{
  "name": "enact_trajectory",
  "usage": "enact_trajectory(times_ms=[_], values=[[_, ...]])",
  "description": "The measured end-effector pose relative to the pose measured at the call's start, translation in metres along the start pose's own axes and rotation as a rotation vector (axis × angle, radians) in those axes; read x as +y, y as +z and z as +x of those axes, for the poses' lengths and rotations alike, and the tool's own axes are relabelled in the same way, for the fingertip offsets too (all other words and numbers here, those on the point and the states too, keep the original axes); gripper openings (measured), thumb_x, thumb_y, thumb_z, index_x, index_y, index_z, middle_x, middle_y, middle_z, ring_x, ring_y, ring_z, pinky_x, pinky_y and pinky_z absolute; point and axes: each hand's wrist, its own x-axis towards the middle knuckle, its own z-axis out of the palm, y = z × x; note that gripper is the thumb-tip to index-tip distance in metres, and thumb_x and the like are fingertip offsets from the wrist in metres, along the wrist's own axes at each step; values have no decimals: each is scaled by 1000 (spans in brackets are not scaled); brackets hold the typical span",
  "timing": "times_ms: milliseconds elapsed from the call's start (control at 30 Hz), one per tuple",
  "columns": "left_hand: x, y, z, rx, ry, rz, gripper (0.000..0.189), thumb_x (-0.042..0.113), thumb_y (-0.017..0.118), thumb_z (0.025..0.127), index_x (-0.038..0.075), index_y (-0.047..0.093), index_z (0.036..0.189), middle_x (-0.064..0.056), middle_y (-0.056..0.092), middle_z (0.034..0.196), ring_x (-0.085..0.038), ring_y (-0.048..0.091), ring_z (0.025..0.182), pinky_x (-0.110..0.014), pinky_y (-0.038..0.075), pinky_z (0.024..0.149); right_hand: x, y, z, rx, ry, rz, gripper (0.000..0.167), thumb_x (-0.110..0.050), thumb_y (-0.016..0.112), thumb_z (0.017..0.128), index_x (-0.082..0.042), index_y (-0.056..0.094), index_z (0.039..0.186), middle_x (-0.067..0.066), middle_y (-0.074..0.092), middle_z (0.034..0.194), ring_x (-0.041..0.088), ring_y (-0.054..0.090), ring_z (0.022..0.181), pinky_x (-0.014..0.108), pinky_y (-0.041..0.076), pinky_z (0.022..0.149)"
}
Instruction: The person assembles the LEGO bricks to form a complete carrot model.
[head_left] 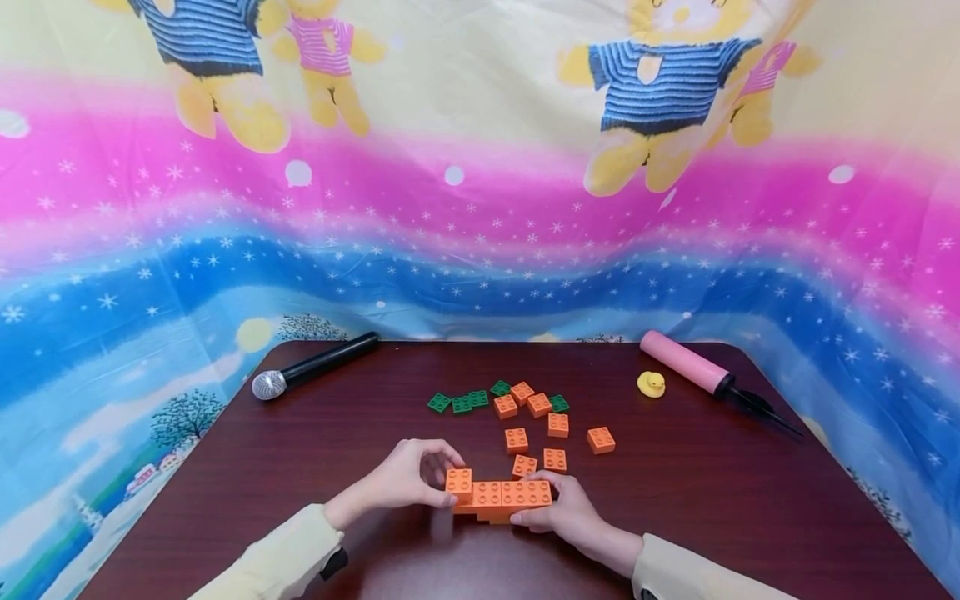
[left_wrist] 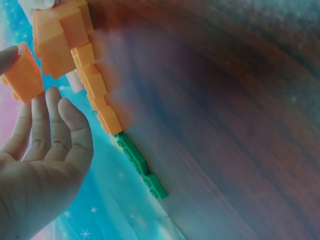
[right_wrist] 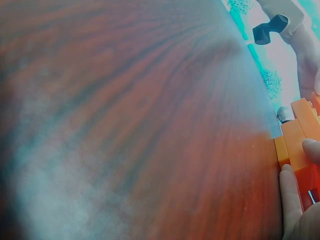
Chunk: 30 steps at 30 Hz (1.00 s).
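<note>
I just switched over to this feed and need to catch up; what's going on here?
A person's right hand grips the right end of a joined orange block. The left hand holds a small orange brick at its left end; the left wrist view shows a slim gap, so it seems not yet attached. Loose orange bricks and green bricks lie beyond on the table. The microphone, duck and pump lie untouched.
</note>
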Motion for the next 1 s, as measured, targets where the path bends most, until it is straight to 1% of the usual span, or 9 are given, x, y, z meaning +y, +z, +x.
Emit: enact_trajectory(times_ms=[133, 267, 467, 533, 700, 867, 1000], values=[[-2, 3, -1, -5, -3, 2, 34, 24, 80, 72, 11, 68, 101, 3, 64, 85, -9, 59, 72, -23, 52, 64, 2, 0, 1, 0, 15, 3, 54, -6, 82, 72, 3, 57, 120, 4, 66, 95, 13, 65, 80, 33, 57, 67], [-4, 6, -2, -4, -21, -13, 33, 24, 80, 72, 12, 69, 101, 2, 65, 89, -8, 62, 75, -23, 53, 67, 2, 1, 1, -5, 20, 12, 56, -5, 81, 73, 4, 56, 122, 4, 66, 97, 14, 66, 80, 32, 58, 67], [-4, 11, -2, 0, -11, -62, 32, 22, 79, 74, 11, 67, 102, -3, 65, 99, -13, 67, 84, -35, 57, 73, 0, 1, 0, -4, 16, 11, 57, -5, 81, 73, 4, 55, 123, 4, 66, 97, 14, 66, 80, 34, 58, 68], [-3, 12, -2, -9, -20, -87, 31, 20, 78, 75, 10, 67, 102, -5, 67, 102, -14, 68, 86, -34, 57, 74, 0, 1, 0, -4, 15, 9, 57, -6, 81, 73, 4, 56, 123, 4, 66, 97, 14, 66, 81, 34, 58, 68], [-1, 14, -4, -29, -55, -160, 31, 16, 76, 77, 9, 65, 105, -10, 66, 110, -15, 71, 85, -24, 56, 69, -1, 1, -1, -7, 7, 9, 57, -8, 83, 72, 3, 57, 121, 5, 66, 97, 14, 66, 81, 33, 58, 68], [-2, 17, -6, -29, -82, -251, 33, 14, 77, 79, 7, 63, 108, -15, 63, 116, -21, 72, 83, -28, 57, 65, -2, 1, -1, -2, 6, 14, 57, -8, 83, 71, 4, 57, 120, 6, 66, 97, 14, 66, 82, 33, 58, 68], [-4, 21, -7, -7, -91, -288, 34, 17, 78, 80, 6, 62, 108, -17, 61, 119, -25, 72, 85, -30, 57, 66, -2, 0, -1, -2, 11, 11, 58, -8, 83, 72, 4, 57, 121, 6, 66, 98, 14, 66, 82, 33, 58, 68]])
